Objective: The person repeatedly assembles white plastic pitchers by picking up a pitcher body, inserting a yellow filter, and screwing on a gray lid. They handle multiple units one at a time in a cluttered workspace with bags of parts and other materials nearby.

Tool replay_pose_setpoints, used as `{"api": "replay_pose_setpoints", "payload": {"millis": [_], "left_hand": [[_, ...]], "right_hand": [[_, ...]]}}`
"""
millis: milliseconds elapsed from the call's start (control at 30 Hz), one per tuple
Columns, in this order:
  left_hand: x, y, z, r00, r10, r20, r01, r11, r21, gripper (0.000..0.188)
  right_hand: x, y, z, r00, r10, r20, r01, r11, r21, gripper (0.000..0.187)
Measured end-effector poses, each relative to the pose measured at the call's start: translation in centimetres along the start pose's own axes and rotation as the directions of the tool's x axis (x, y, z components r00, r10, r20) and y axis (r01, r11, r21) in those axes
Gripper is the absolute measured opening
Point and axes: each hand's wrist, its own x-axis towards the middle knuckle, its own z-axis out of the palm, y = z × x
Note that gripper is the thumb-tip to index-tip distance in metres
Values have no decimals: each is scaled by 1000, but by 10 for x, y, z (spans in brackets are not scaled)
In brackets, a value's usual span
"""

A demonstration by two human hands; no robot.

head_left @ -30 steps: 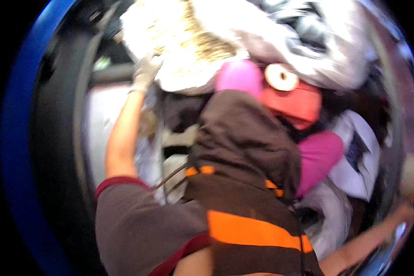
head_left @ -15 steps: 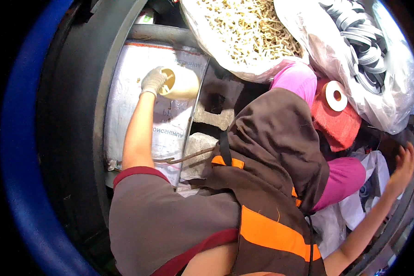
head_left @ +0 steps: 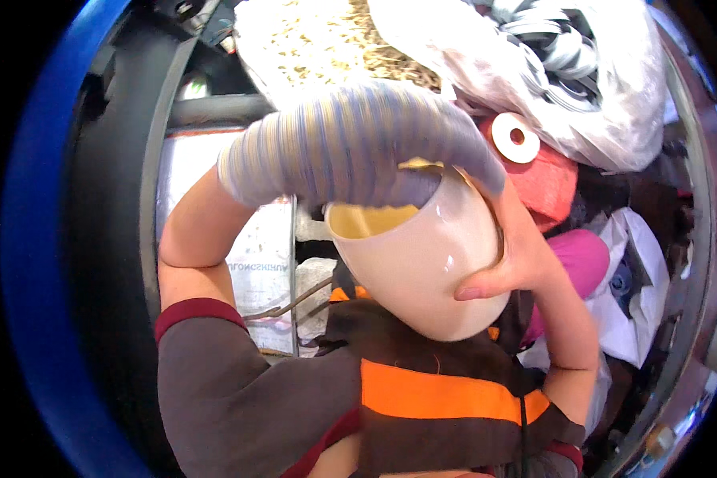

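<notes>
- The cream cup (head_left: 422, 279) is held up in front of the person's body, above the dark apron (head_left: 406, 446), its mouth tipped toward the upper left.
- The right hand (head_left: 526, 251) is bare and grasps the cup, thumb on the near side and palm round the outer wall, seemingly to bear its weight and keep it steady.
- The left hand (head_left: 366, 147), in a striped glove, arches over the mouth, part of it dipping inside the rim. The tilt probably gives it easier access; I cannot tell whether its fingers are clenched on anything.
- The inside of the cup shows yellowish; the glove hides much of it, so any contents cannot be made out.
- Beyond, a white bag (head_left: 253, 56) lies open, full of small tan pieces (head_left: 319, 40).
- Beside it, a clear bag (head_left: 633, 111) holds grey rings (head_left: 554, 56).
- A cream ring (head_left: 502, 140) rests against a red block (head_left: 556, 187), near both bags.
</notes>
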Motion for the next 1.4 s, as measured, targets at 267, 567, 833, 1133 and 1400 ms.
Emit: {"api": "replay_pose_setpoints", "payload": {"millis": [267,567,833,1133,1400], "left_hand": [[29,0,77,970,-242,39,244,939,-244,60],[33,9,136,958,-93,-273,28,973,-231,35],[67,17,79,794,-337,506,514,817,-261,44],[34,8,110,980,57,-192,-90,981,-171,30],[12,-12,92,891,-291,-349,76,853,-517,24]], "right_hand": [[-89,25,14,816,145,-559,-291,939,-182,106],[-106,46,-15,919,-223,-326,111,938,-327,46],[-93,30,-20,937,-179,-299,31,897,-440,45],[-94,4,-5,930,-341,-136,177,742,-646,44],[-103,5,-10,949,-311,-53,235,808,-541,34]]}}
